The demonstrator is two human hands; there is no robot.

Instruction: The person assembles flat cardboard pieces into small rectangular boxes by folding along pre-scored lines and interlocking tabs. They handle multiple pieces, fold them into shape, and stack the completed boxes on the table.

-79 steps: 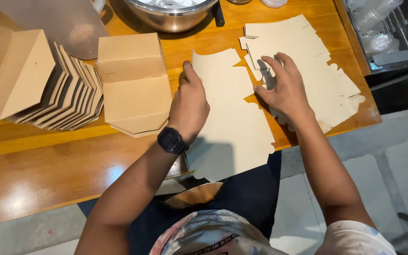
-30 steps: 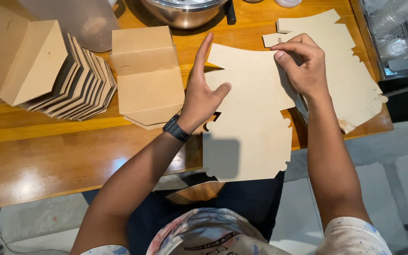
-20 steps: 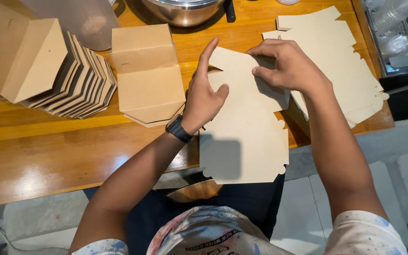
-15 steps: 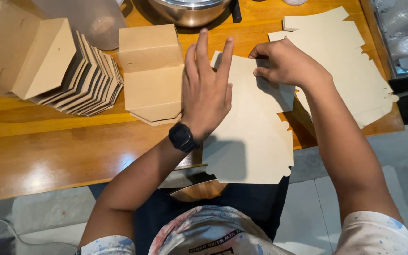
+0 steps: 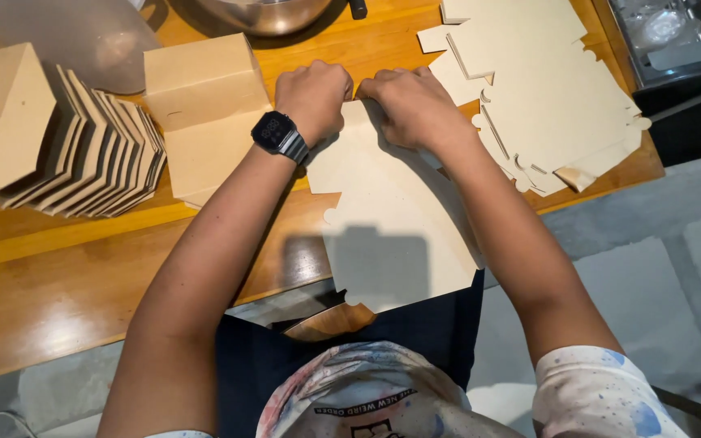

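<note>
Left hand [image 5: 314, 96] and right hand [image 5: 406, 101] side by side, grips pinching far edge of flat cardboard sheet [image 5: 395, 219], wooden surface [image 5: 83, 268], folded box [image 5: 200, 113] left

Flat card sheet [image 5: 391, 219] is pale tan w/ a grey shadow patch near its lower end. Right of the sheet, the card stack [image 5: 545, 89] is the same pale tan. Left of the sheet, the folded box [image 5: 200, 105] is a bit browner; further left, nested boxes [image 5: 58, 146] show tan w/ dark stripes between edges. Table [image 5: 66, 276] under the sheet is orange-brown wood, glossy. Watch [image 5: 279, 134] just left of the sheet is black. Bowl [image 5: 261, 12] above the sheet is silver.
</note>
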